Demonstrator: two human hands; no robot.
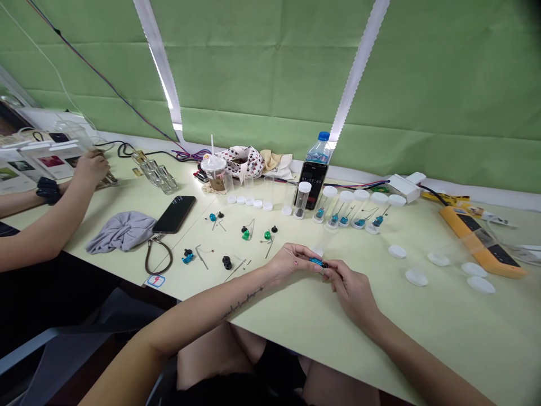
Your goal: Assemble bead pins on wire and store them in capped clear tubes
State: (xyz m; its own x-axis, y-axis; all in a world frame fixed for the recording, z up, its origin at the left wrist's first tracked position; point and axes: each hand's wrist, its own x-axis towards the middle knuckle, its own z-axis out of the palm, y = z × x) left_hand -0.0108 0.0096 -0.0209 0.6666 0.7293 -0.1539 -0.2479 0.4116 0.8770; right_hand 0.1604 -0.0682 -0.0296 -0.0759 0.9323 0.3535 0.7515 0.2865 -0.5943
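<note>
My left hand (293,263) pinches a small blue part with a black end (316,262) just over the table. A thin metal wire with a small dark red tip lies across the left hand's fingers. My right hand (350,287) closes its fingertips on the black end of the same part. Beyond the hands stand several clear tubes (347,208) with white caps, holding blue pieces and thin wires. To the left lie loose sets: a green piece (267,234), a blue piece (187,257) and a black piece (227,262), with bent wires beside them.
Several white caps (416,277) lie at right, near a yellow power strip (486,242). A phone showing a timer (313,185) leans on a water bottle (319,149). Another phone (175,214) and a grey cloth (120,232) lie left. A co-worker's hand (93,166) is at far left.
</note>
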